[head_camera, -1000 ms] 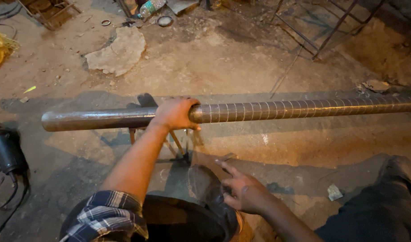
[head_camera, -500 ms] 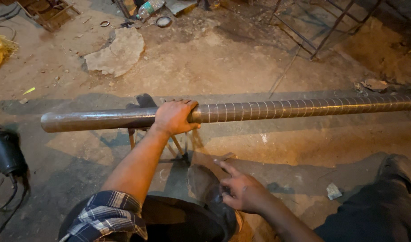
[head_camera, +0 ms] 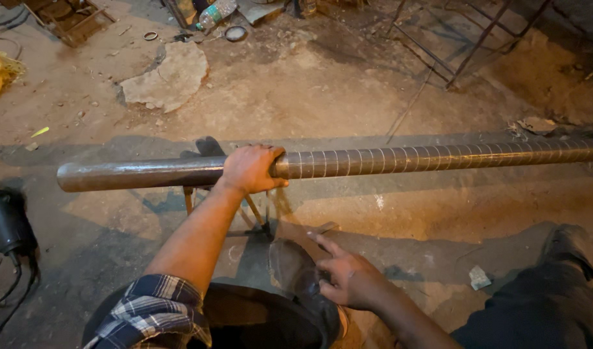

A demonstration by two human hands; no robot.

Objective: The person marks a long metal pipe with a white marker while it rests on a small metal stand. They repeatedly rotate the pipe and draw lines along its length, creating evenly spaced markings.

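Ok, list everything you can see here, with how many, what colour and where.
Metal pipe: one, grey-brown with pale ring marks along its right part, lying across the middle on a stand.
Stand: one, rusty thin legs, under the pipe.
Flat stone: one, pale, on the dirt floor at upper left.
Plastic bottle: one, clear, top centre.
Metal frame: one, dark rods, upper right.
Power tool: one, black with cable, left edge.
Left hand: gripping the pipe.
Right hand: fingers spread, low by the knee, holding nothing that shows.
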